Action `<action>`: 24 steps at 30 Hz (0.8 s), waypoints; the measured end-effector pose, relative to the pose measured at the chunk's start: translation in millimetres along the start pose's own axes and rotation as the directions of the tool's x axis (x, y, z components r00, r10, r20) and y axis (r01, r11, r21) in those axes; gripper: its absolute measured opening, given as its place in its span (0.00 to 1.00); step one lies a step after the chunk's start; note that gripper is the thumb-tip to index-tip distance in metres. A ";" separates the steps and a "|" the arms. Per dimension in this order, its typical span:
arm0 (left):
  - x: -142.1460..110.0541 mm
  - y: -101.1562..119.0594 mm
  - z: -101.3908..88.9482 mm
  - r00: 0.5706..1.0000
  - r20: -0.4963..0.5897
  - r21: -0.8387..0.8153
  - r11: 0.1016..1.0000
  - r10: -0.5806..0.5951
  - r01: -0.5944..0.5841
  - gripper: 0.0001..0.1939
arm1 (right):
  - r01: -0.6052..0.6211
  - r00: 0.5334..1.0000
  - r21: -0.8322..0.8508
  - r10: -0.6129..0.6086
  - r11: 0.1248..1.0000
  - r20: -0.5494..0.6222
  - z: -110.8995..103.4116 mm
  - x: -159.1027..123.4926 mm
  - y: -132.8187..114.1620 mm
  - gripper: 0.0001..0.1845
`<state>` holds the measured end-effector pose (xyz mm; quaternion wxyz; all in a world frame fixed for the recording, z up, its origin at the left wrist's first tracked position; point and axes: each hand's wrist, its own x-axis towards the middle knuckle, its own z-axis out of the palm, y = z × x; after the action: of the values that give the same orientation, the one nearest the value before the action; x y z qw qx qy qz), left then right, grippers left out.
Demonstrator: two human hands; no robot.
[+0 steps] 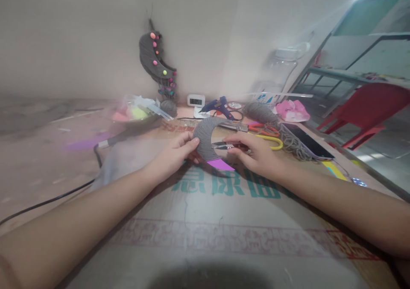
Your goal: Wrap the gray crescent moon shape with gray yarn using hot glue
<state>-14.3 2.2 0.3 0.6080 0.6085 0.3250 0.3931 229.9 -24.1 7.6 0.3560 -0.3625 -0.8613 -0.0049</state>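
Note:
My left hand (182,150) grips the outer curve of a crescent wrapped in grey yarn (205,137), thumb in front. The crescent's lower tip is bare and purple (221,165). My right hand (251,150) is at the crescent's open side, thumb and fingers bent toward each other. Slim dark metal blades (221,145) show between its fingertips; I cannot tell whether they are held or lie behind. A yellow scissor handle (277,143) shows just behind this hand. Orange-handled scissors (264,130) lie beyond it.
Cardboard (153,237) covers the table under my hands. Behind stand a clock (196,100), a blue glue gun (219,106) and a plastic bottle (278,73). Grey yarn (261,111) and a phone (307,141) lie right. A decorated crescent (150,58) hangs on the wall.

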 end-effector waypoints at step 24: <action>-0.3 -0.1 0.1 1.000 -0.014 -0.005 1.000 -0.007 0.007 0.10 | 0.104 0.993 -0.059 -0.101 0.993 0.057 -1.9 1.2 -5.1 0.10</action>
<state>-14.4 1.9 0.2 0.6085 0.6032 0.3302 0.3959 227.3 -27.5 11.1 0.3207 -0.3286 -0.8874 -0.0403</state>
